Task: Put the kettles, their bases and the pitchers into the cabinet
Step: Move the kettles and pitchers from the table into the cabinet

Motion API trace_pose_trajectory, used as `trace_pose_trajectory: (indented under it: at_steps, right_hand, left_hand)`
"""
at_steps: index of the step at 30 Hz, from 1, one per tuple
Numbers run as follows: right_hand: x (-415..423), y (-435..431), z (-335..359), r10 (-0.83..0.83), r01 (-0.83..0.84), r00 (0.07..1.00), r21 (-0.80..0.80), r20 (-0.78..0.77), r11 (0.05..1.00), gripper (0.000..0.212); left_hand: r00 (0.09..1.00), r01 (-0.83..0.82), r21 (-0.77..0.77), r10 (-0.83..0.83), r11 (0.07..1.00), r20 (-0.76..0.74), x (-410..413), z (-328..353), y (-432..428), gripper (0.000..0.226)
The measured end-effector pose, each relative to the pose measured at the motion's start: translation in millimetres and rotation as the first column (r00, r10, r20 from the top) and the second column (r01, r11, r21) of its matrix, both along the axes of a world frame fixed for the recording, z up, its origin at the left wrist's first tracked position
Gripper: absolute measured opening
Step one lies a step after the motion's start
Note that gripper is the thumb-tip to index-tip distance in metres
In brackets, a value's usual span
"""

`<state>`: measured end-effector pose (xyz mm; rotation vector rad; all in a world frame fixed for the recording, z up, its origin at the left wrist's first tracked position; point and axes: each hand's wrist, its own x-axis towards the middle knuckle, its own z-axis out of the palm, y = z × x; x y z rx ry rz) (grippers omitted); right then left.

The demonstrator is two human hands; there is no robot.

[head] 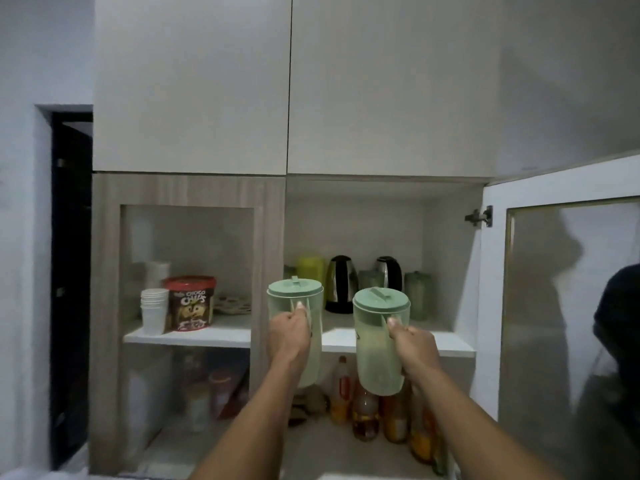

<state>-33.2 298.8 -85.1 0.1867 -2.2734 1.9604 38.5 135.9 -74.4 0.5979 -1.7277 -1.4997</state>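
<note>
My left hand [288, 336] grips the handle of a pale green lidded pitcher [294, 296], held up in front of the open cabinet. My right hand [414, 344] grips the handle of a second green pitcher [379, 341], a little lower and to the right. Both pitchers hang upright just before the white upper shelf [450, 342]. On that shelf at the back stand two steel-and-black kettles [341, 284] [389, 271], a yellow-green pitcher [310, 268] and green translucent pitchers [417, 294].
The cabinet's right glass door [568, 306] stands open at the right. The left glass door [187, 306] is closed, with white cups [153, 311] and a choco chips tub [189, 303] behind it. Several bottles [363, 410] fill the lower shelf. A dark doorway [71, 271] lies at far left.
</note>
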Motion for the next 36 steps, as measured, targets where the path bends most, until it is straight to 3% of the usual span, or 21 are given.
trace_pose_trajectory:
  at_steps: [11,16,21,26,30,36]
  right_hand:
    - [-189,-53,-13,0.057,-0.058,0.998,-0.013,-0.027,0.998,0.044]
    - [-279,-100,-15,0.073,-0.072,0.997,0.034,-0.007,0.997,0.04]
    - [-359,-155,-24,0.121,-0.122,0.99,0.011,0.072,0.992,0.039]
    - [-439,-222,-23,0.187,-0.189,0.974,0.001,0.125,0.982,0.031]
    - [-488,-264,-24,0.294,-0.3,0.949,0.037,0.115,0.953,0.04]
    - [-551,-310,-29,0.39,-0.393,0.92,0.112,0.051,0.913,0.053]
  left_hand:
    - [1.0,-0.019,-0.057,0.019,0.998,0.007,-196,-11,-53,0.045]
    - [0.999,0.023,0.07,-0.024,0.997,0.023,-301,-24,-99,0.039]
    - [0.995,-0.016,0.093,0.007,0.996,0.095,-372,-41,-140,0.037]
    - [0.97,-0.152,0.002,0.149,0.988,0.191,-426,-44,-192,0.04]
    - [0.956,-0.255,-0.075,0.263,0.964,0.13,-466,-39,-225,0.034]
    - [0.91,-0.385,-0.056,0.389,0.921,0.142,-527,-42,-258,0.031]
